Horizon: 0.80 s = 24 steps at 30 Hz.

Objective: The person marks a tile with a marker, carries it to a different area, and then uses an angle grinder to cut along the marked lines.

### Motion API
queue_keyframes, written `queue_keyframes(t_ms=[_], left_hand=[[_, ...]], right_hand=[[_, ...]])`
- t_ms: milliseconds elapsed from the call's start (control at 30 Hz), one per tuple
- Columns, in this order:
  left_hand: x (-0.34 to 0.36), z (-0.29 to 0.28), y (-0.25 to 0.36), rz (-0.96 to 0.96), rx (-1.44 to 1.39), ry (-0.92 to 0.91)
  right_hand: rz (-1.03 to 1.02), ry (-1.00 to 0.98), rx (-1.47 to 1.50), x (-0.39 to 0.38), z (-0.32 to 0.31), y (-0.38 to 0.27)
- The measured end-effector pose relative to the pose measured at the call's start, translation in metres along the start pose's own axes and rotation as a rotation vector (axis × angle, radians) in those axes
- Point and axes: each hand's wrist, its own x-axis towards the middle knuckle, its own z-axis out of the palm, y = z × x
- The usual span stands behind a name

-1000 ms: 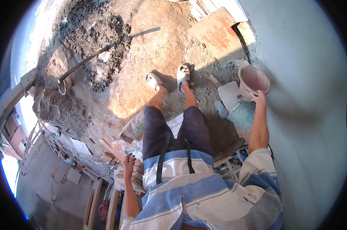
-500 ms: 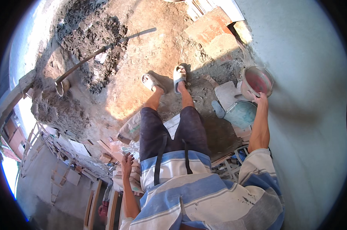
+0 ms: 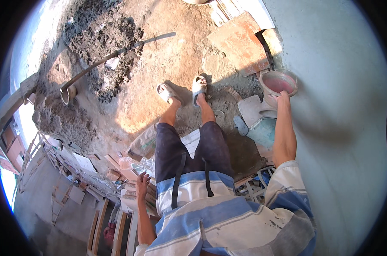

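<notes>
My right hand (image 3: pixel 282 99) grips the near rim of a grey, mud-stained bucket (image 3: pixel 268 88), out to my right beside the pale wall. The bucket tilts so that its reddish inside shows. A thin wire handle curves over its far side. Down at my left side, my left hand (image 3: pixel 142 184) hangs open with slightly bent fingers and nothing in it. Just ahead of the bucket lies a flat orange-brown board (image 3: pixel 241 42). Below it are a greenish round lid or basin (image 3: pixel 264 131) and a grey slab (image 3: pixel 249 109).
A long-handled tool (image 3: pixel 91 69) rests in a dark wet mud heap (image 3: pixel 103 47) ahead left. My sandalled feet stand on bare earth. A smooth pale wall (image 3: pixel 343 85) runs along my right. Stacked boxes (image 3: pixel 131 197) and timber lie behind my left; a grey slipper (image 3: pixel 240 125) lies near the basin.
My right hand and the bucket have moved forward and slightly left. A pale splash seen earlier between the bucket and the board is gone, and more of the board shows.
</notes>
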Motion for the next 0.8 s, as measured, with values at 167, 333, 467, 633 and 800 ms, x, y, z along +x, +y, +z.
queue_keyframes(t_ms=[167, 333, 467, 633, 800], left_hand=[[-0.010, 0.002, 0.021, 0.014, 0.011, 0.026], [-0.012, 0.001, 0.021, 0.003, 0.002, 0.034], [0.000, 0.004, -0.006, 0.008, -0.056, 0.018], [0.003, 0.018, -0.014, -0.004, -0.087, -0.019], [-0.006, 0.022, -0.004, -0.002, -0.079, -0.009]], right_hand=[[0.088, -0.133, 0.131, -0.005, 0.109, 0.015], [0.137, -0.137, 0.194, -0.008, 0.136, 0.015], [0.137, -0.115, 0.189, -0.013, 0.124, 0.007], [-0.022, 0.005, 0.035, -0.044, 0.114, 0.015], [-0.200, 0.186, -0.163, -0.101, 0.143, 0.033]])
